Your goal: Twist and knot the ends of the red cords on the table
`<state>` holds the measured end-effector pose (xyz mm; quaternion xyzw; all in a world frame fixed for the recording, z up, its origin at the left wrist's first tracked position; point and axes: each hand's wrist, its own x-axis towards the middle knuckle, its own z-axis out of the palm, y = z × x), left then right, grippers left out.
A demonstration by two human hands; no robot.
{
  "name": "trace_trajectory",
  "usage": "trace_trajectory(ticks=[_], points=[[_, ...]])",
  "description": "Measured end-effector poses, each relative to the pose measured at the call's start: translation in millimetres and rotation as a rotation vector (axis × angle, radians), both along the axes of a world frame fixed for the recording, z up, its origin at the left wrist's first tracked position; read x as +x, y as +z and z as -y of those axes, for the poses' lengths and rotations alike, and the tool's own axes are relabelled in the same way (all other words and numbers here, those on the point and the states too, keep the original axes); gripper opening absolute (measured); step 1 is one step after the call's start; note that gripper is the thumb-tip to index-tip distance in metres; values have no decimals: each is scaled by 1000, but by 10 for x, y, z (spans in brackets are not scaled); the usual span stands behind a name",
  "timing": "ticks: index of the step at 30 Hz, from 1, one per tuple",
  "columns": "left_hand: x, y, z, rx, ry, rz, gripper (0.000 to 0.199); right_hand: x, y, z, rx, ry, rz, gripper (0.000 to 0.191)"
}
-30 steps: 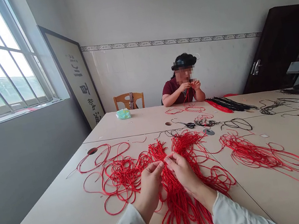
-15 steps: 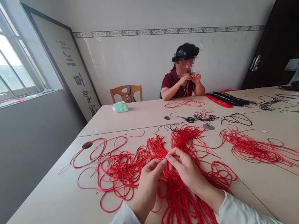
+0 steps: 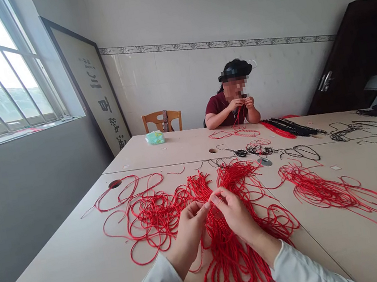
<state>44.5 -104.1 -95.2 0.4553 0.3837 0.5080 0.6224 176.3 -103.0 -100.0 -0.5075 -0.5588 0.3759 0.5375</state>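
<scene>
Two bare hands work over three heaps of red cord on a worktop (image 3: 67,259). The left hand (image 3: 189,232) and right hand (image 3: 236,217) meet at the fingertips, each grip pinched closed on the twisted red cord (image 3: 227,255) of the middle heap, apparently to keep a few strands apart from the bundle. A looser left heap (image 3: 147,221) and right heap (image 3: 329,196) lie to either side, seemingly spread so they do not tangle. Farther along the worktop, one co-worker (image 3: 229,104) raises both hands to a length of red cord, near one bundle of black cord (image 3: 290,127), one pair of scissors (image 3: 239,153) and one green packet (image 3: 155,138).
</scene>
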Motion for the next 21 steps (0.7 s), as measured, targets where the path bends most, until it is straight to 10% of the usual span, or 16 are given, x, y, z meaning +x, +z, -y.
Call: trace_trajectory(ticks=[11, 21], points=[[-209, 133, -11, -215, -44, 296, 31, -3, 51, 126, -136, 209, -213, 31], [-321, 291, -47, -68, 62, 206, 23, -36, 176, 214, -143, 292, -147, 36]])
